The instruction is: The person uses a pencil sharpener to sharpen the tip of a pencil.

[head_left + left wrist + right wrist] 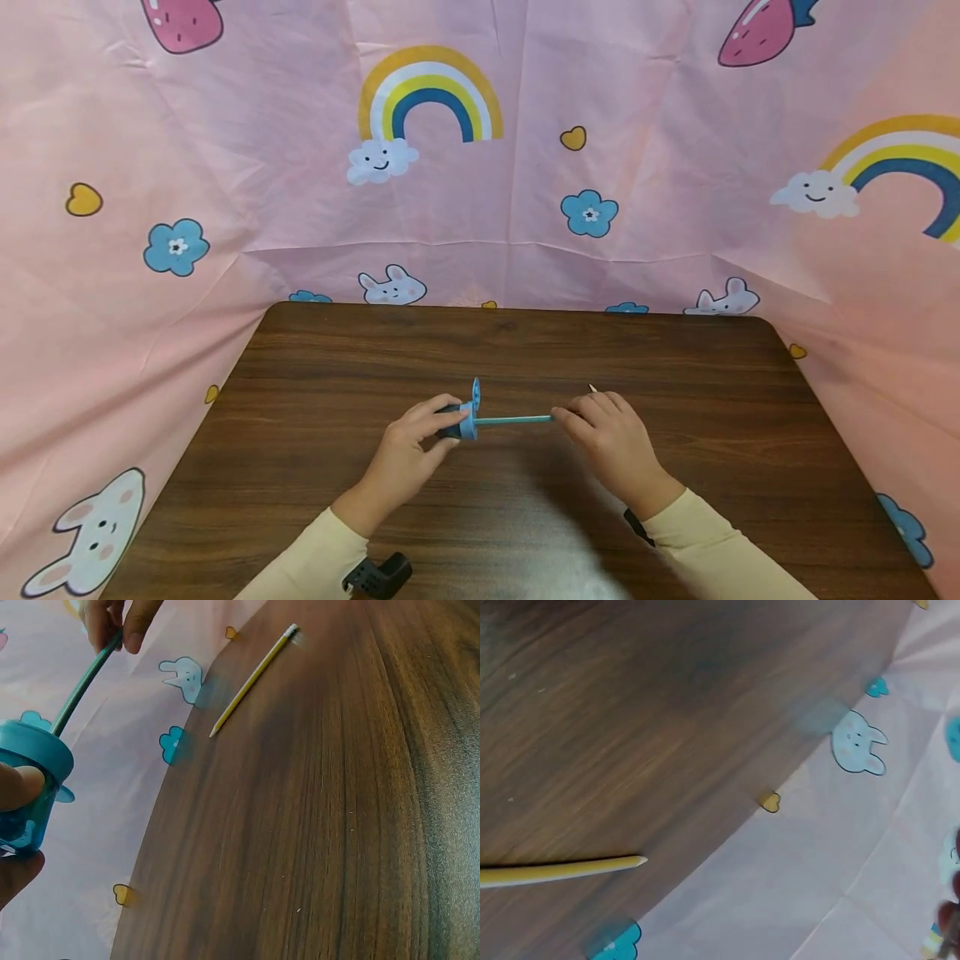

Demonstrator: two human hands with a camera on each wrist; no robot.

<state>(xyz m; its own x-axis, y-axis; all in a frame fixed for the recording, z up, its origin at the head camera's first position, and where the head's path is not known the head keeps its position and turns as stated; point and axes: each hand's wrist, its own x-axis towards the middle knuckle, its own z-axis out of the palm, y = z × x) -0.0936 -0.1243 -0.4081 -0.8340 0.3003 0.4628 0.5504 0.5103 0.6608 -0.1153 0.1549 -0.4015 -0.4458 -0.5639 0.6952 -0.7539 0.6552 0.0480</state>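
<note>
The canister pencil sharpener [468, 423], with its translucent blue body, is looking like light, fairly stiff plastic. Its smooth wall is probably offering little grip of its own and could be turning in loose fingers, so the collar and upper body are making the safest hold. The teal pencil [513, 420] is likely handling as light and stiff, but its slim shaft could be rolling or snapping under sideways force; a pinch well back from the sharpener, in line with the shaft, is suiting it best. The flip lid [476, 393] is standing up from the collar on what is probably a thin hinge, and is seeming the most fragile part and a poor place to grip.

The sharpener is lying sideways within the left hand [405, 446], whose fingers and thumb are gripping it from opposite sides; its mouth is facing the right hand [615, 446]. That hand is pinching the teal pencil by the far part, hiding that end. The pencil is running almost level between the hands, in the head view, its other end meeting the sharpener's mouth; how deep it is reaching is not showing. A yellow pencil [253, 681] is lying on the wooden tabletop [360, 350], near the right hand and apart from its grip.
</note>
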